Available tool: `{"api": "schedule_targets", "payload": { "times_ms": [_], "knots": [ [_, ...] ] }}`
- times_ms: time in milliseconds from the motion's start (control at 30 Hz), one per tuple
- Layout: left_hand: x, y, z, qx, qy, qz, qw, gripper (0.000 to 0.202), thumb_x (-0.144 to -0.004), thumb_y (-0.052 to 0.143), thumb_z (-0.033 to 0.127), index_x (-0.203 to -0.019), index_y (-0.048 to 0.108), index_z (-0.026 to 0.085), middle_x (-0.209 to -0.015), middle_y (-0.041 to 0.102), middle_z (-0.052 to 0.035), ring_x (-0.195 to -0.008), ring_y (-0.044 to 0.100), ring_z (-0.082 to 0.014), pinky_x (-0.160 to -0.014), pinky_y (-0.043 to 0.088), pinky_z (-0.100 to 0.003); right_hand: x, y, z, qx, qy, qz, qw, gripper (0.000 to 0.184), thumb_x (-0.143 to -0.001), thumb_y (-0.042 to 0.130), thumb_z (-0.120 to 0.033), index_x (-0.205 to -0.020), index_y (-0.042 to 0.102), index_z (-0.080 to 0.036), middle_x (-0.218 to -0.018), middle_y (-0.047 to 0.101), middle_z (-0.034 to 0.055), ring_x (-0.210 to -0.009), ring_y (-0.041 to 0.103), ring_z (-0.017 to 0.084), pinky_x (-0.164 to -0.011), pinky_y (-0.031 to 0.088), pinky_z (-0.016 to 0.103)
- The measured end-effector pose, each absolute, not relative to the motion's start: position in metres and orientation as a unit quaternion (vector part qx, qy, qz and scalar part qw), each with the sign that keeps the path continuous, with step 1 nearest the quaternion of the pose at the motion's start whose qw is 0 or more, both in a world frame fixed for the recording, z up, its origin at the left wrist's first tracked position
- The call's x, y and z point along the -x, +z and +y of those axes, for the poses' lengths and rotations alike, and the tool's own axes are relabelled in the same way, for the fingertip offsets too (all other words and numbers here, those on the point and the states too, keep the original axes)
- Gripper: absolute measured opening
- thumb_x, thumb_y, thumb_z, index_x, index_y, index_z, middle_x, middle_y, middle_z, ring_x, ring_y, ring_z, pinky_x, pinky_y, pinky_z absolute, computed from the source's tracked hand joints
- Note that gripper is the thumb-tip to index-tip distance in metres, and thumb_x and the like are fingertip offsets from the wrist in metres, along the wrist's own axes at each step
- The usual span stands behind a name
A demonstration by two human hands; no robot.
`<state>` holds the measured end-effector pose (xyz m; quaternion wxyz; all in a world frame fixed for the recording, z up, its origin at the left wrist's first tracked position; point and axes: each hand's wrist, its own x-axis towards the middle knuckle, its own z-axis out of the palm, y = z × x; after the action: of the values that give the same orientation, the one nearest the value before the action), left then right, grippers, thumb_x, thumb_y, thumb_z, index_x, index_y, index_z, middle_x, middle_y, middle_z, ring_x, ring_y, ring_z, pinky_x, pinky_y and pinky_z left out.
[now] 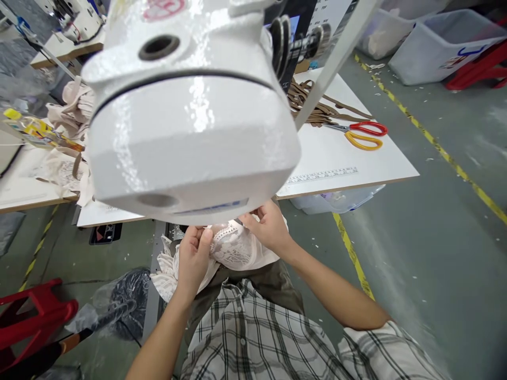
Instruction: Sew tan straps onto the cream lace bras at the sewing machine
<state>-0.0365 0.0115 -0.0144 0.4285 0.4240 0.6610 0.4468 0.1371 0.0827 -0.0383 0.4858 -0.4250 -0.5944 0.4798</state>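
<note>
A cream lace bra [235,248] lies over my lap at the table's front edge, just below the head of a white sewing machine [190,142]. My left hand [194,250] pinches the bra's upper edge between thumb and fingers. On the other side of the cup, my right hand [269,227] grips the same edge, its fingertips partly under the machine head. The needle area is hidden behind the machine. More cream lace fabric [166,272] hangs to the left of my left wrist.
On the white table [380,169] at right lie scissors [366,134] with red and yellow handles, brown straps [312,103] and a clear ruler [322,175]. Cream fabric [75,105] and a yellow-capped bottle [39,132] are at left. A red stool [35,316] and plastic bins [443,47] stand on the floor.
</note>
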Motion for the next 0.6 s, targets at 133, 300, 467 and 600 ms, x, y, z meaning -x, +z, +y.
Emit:
{"api": "schedule_targets", "payload": {
  "times_ms": [133,300,467,600],
  "knots": [
    [0.036,-0.011,0.01,-0.413,0.462,0.661,0.423,0.027,-0.093,0.057,0.044,-0.095,0.067,0.019,-0.085,0.069,-0.0027,-0.076,0.062,-0.0159,-0.066,0.047,-0.023,-0.138,-0.036,0.075,0.419,0.465,-0.615,0.48,0.024,-0.084,0.067,-0.04,-0.091,0.052,-0.022,-0.088,0.057,0.001,-0.076,0.057,0.014,-0.07,0.049,0.029],
    [0.038,-0.014,0.01,-0.384,0.496,0.64,0.443,0.027,-0.093,0.056,0.045,-0.097,0.066,0.02,-0.084,0.066,-0.0022,-0.074,0.06,-0.0152,-0.063,0.046,-0.023,-0.139,-0.024,0.066,0.451,0.436,-0.638,0.447,0.033,-0.082,0.068,-0.048,-0.094,0.051,-0.022,-0.084,0.055,0.0007,-0.078,0.055,0.016,-0.067,0.045,0.028],
    [0.034,-0.012,0.008,-0.384,0.533,0.61,0.444,0.022,-0.094,0.057,0.041,-0.096,0.063,0.02,-0.081,0.06,0.0003,-0.07,0.054,-0.0117,-0.065,0.045,-0.021,-0.137,-0.017,0.055,0.494,0.422,-0.637,0.415,0.039,-0.081,0.07,-0.051,-0.096,0.048,-0.022,-0.087,0.054,0.0005,-0.08,0.053,0.016,-0.068,0.043,0.028],
    [0.023,-0.006,-0.012,-0.438,0.506,0.618,0.413,0.018,-0.094,0.059,0.039,-0.093,0.059,0.021,-0.075,0.059,0.0024,-0.064,0.054,-0.0103,-0.061,0.044,-0.02,-0.146,-0.021,0.042,0.467,0.572,-0.56,0.374,0.038,-0.083,0.07,-0.047,-0.104,0.05,-0.022,-0.083,0.05,-0.0029,-0.064,0.045,0.01,-0.059,0.039,0.025]
  ]
}}
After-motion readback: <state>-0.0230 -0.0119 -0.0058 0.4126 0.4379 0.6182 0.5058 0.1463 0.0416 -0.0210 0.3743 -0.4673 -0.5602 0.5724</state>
